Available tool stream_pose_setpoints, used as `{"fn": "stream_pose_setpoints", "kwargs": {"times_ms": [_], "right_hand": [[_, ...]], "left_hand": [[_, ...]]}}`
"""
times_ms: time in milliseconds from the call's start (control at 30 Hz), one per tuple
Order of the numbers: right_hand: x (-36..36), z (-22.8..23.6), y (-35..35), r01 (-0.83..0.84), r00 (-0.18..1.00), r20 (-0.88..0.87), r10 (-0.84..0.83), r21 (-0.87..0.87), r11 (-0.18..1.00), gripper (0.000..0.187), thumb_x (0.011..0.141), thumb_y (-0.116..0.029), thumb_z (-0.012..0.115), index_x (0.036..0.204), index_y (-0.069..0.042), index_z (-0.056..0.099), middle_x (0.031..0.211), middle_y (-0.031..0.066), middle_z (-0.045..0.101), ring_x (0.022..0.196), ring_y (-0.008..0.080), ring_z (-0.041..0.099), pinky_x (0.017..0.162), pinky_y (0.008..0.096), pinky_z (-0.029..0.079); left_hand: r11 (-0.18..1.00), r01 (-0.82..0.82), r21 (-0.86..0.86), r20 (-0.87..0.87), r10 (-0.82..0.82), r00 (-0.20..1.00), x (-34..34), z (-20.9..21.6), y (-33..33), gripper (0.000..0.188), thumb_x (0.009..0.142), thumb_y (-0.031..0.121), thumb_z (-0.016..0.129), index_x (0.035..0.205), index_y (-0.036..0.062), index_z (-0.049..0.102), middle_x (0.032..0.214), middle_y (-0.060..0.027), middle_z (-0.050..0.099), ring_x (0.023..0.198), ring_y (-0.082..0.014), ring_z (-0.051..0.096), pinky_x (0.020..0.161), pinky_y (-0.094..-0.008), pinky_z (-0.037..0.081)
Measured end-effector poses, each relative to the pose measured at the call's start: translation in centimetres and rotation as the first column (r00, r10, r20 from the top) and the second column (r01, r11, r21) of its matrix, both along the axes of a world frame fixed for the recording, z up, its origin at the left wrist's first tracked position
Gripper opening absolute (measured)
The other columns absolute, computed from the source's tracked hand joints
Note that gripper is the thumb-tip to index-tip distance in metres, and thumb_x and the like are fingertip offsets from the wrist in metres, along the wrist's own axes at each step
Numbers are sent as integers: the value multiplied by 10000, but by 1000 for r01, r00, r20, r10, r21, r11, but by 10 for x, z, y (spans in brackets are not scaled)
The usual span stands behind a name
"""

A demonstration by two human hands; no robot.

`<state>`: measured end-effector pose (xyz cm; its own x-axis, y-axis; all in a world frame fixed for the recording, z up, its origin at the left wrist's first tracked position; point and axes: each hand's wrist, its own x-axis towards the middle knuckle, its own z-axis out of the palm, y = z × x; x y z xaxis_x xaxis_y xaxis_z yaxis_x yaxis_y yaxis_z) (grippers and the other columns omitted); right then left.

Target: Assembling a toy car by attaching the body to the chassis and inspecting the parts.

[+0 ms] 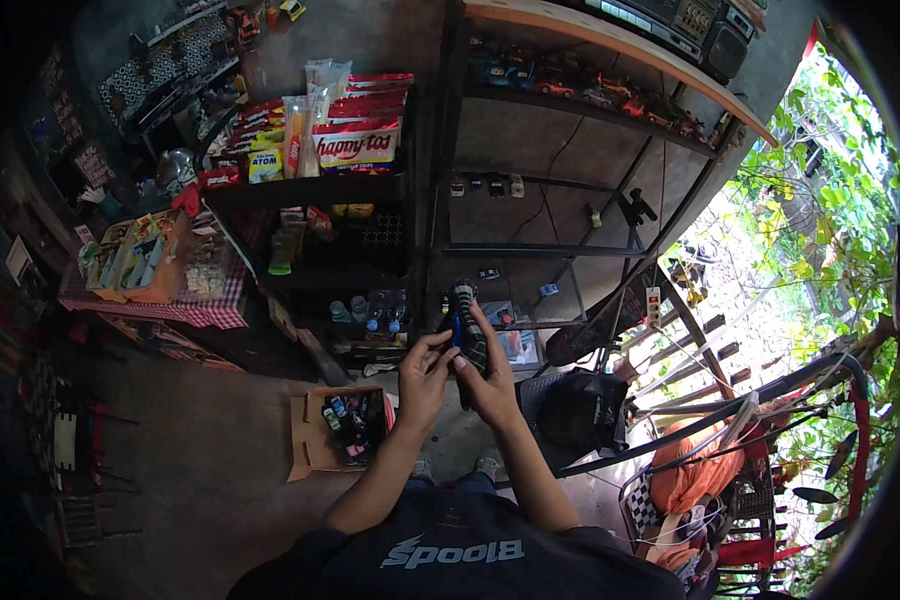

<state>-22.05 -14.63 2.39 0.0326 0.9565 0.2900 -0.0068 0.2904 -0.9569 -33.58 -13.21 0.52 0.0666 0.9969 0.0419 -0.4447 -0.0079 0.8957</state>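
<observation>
In front of my body, both hands are raised close together before the shelf. My right hand (490,388) grips a dark checked cloth (474,345), which stands up past the fingers and hangs a little below them. Against the cloth, the fingers of my left hand (424,382) are closed on a small blue thing (457,330); it looks like a toy car, but fingers hide most of it. Down on the floor to the left, an open cardboard box (299,440) holds several toy cars (348,425).
A dark metal shelf (545,248) ahead bears several toy cars (487,186), with a radio (660,25) on top. Left of it stands a snack rack (320,190) and a table with a checked cloth (210,315). A black bag (582,410) lies at right.
</observation>
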Motion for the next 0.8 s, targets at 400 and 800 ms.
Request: {"fn": "stream_pose_setpoints", "kwargs": {"times_ms": [400, 800], "right_hand": [[0, 10, -10, 33, 999, -16, -32, 53, 998, 742, 870, -67, 565, 1524, -15, 219, 1603, 200, 156, 1490, 308, 142, 1189, 396, 146], [50, 33, 16, -55, 986, -157, 57, 18, 998, 661, 842, -79, 559, 1468, -10, 359, 1531, 155, 346, 1434, 261, 292, 1172, 360, 190]], "left_hand": [[998, 51, 30, 46, -53, 998, 11, 27, 18, 369, 924, 36, 640, 1284, -23, 581, 1157, -87, 651, 1056, -103, 595, 945, -235, 454], [981, 187, 55, 41, -189, 981, 14, 26, 20, 413, 897, -22, 598, 1306, -29, 541, 1183, -90, 617, 1094, -128, 577, 986, -264, 435]]}}
